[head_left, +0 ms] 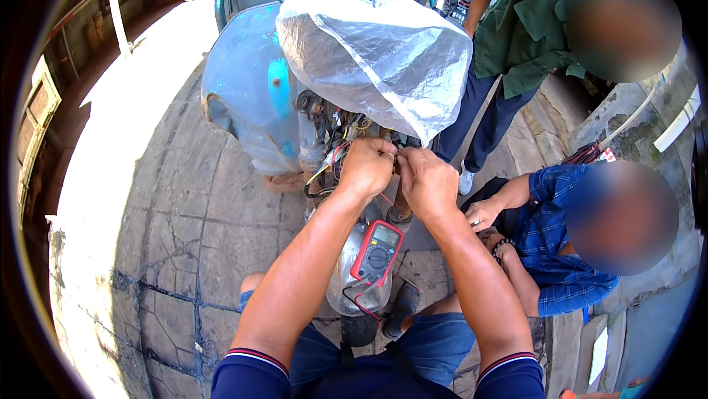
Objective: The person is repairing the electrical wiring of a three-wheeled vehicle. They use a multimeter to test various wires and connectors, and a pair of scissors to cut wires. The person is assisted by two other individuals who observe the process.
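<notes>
My left hand (pixel 366 167) and my right hand (pixel 428 180) meet at exposed wiring, fingers pinched around a small dark piece (pixel 395 163) I cannot make out. A bundle of coloured wires (pixel 332 170) shows beside my left hand, under a translucent plastic sheet (pixel 376 60) draped over a blue vehicle body (pixel 247 89). Below my hands, a red multimeter (pixel 380 251) rests on a curved metal mudguard (pixel 343 266) above a black tyre (pixel 360 331), with red and black leads hanging from it.
A person in a green shirt (pixel 516 23) stands back right. A seated person in a blue checked shirt (pixel 549 200) is close at my right, hands near my forearm. Cracked paving (pixel 192 214) stretches left into sunlight. A low concrete wall (pixel 627 133) runs along the right.
</notes>
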A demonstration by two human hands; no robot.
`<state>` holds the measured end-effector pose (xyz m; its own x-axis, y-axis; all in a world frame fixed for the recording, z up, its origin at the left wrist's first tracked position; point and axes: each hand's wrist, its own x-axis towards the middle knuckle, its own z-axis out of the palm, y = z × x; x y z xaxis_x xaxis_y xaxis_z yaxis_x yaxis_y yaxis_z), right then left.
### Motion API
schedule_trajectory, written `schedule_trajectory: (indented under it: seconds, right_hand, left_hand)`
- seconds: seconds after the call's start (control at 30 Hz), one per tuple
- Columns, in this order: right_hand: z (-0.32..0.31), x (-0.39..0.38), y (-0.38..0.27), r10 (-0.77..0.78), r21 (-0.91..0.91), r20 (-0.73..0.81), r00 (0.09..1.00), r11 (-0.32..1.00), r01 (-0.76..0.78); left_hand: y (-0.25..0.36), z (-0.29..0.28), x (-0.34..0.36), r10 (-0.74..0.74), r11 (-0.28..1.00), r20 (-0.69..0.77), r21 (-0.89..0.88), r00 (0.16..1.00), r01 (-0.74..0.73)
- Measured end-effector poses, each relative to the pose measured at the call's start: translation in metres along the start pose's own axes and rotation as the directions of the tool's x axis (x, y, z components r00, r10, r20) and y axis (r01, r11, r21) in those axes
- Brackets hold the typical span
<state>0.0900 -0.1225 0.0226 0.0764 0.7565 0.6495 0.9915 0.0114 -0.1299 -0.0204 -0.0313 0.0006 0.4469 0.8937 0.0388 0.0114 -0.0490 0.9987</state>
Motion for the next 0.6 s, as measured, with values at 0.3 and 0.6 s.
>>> schedule_trajectory:
  seconds: [0.3,0.6]
  right_hand:
    - [-0.004,0.003,-0.015,0.105,-0.067,0.126,0.986,0.993,-0.097]
    - [0.006,0.005,-0.011,0.147,0.021,0.087,0.985,0.989,-0.150]
  left_hand:
    - [0.005,-0.005,0.000,-0.076,0.996,0.053,-0.052,0.996,0.079]
    - [-0.009,-0.008,0.010,-0.079,0.993,0.103,-0.082,0.992,0.087]
